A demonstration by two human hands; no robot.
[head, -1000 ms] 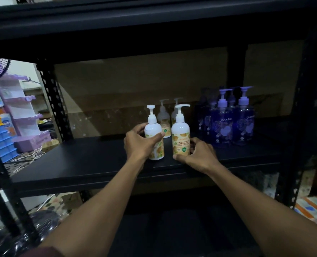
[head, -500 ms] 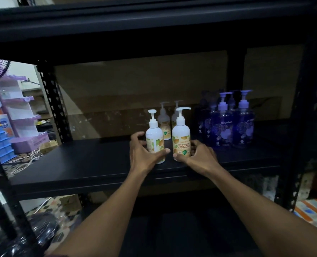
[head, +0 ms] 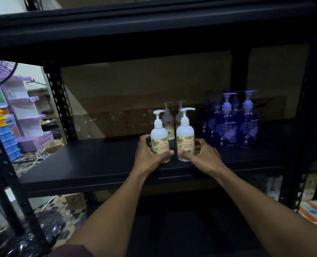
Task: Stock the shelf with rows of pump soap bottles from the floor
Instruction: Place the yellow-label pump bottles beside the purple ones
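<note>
Two white pump soap bottles with orange fruit labels stand upright side by side near the front of the black shelf (head: 91, 164). My left hand (head: 150, 154) grips the left white bottle (head: 158, 135) low on its body. My right hand (head: 203, 154) grips the right white bottle (head: 185, 134) at its base. Two more white bottles (head: 168, 120) stand right behind them. Several purple pump bottles (head: 228, 127) are grouped to the right on the same shelf.
The upper shelf board (head: 154, 28) hangs low overhead. Black posts (head: 58, 101) frame the bay on both sides. Left of the rack are a purple plastic stand (head: 26, 115), stacked yellow and blue bins (head: 0, 125), a fan and loose cord on the floor.
The left white bottle has been turned so its label faces front, and my left hand has slid lower on it. My right hand stays at the right bottle's base.
</note>
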